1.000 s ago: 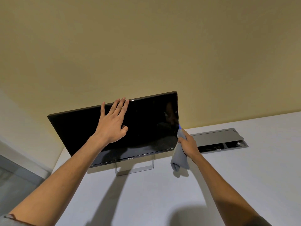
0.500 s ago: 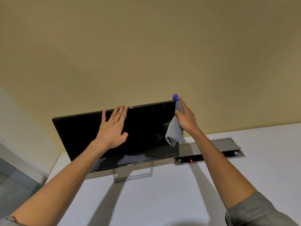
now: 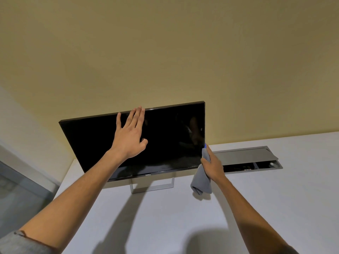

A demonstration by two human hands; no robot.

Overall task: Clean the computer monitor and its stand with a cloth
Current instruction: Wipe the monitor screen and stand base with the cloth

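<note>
Head view looks down two bare forearms to a flat black glossy computer monitor standing on a white desk, tilted back toward a yellow-beige wall. It rests on an open rectangular silver metal stand, of which only the lower frame shows under the bottom bezel.

The left hand lies flat on the dark glass near the top edge, fingers straight and close together, thumb out to the side. The right hand is curled round a soft grey folded cloth, pressing its upper part against the lower stretch of the monitor's right edge while the loose end hangs down just above the desk. A small blue tip shows above the fingers; what it is I cannot tell.

I would guess the panel is light, thin and top-heavy on that slim frame, so it could rock or slide under a sideways wipe; a flat bracing palm seems the safer hold, though bare skin may smudge the glass. The cloth looks limp and will bunch, so it wants a firm grip. The screen surface likely marks or scratches easily.

Right of the monitor a grey metal cable hatch sits recessed in the desk, its lid partly open, close to the working hand. In front of the stand lies plain white surface. The back of the monitor and its gap to the wall are hidden.
</note>
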